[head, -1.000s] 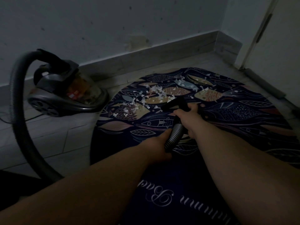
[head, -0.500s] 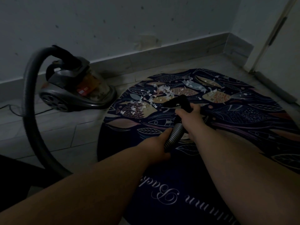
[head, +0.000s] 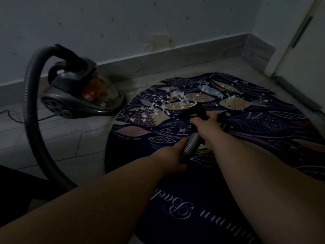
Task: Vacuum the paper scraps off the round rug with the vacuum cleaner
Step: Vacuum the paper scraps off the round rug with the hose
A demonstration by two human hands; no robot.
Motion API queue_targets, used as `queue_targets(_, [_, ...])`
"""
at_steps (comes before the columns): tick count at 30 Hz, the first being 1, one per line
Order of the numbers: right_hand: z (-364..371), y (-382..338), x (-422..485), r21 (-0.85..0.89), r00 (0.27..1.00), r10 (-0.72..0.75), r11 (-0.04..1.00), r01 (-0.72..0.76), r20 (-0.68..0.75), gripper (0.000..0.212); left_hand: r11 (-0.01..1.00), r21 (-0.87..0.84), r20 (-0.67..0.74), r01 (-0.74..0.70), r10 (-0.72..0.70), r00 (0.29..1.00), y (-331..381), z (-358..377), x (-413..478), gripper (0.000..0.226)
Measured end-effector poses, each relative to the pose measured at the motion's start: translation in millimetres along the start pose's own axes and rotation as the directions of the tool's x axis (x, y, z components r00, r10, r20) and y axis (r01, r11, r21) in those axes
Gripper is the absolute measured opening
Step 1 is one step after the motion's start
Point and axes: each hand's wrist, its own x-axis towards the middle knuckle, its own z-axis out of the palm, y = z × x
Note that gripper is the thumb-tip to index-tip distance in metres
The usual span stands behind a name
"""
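White paper scraps (head: pixel 177 98) still littering round rug's (head: pixel 263 124) far edge; nozzle (head: pixel 192 111) nudged closer, both hands (head: pixel 204 123) clenched round hose (head: pixel 190 146).

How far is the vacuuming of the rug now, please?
Early stage. Both hands grip the hose: left hand behind, right hand at the nozzle. Many paper scraps lie ahead of it on the round rug.
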Motion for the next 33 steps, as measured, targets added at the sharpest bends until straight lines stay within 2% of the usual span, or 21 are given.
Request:
queue_targets(22, [82,5,-18,-0.058,0.982,-0.015,0.998,0.026,0.19,0.067,0.991,-0.052,-0.032,0.124,-0.126,0.992,-62,-8,-45,0.091])
queue_targets(26, [81,12,-25,-0.016,0.984,-0.015,1.0,0.018,0.179,0.067,0.994,-0.04,-0.04,0.104,-0.106,0.994,-64,-4,-53,0.09])
queue_targets(33, [66,-10,-61,0.111,0.999,-0.013,0.994,0.008,0.046,0.074,0.999,-0.046,-0.125,-0.019,0.013,0.992,-63,-14,-74,0.089])
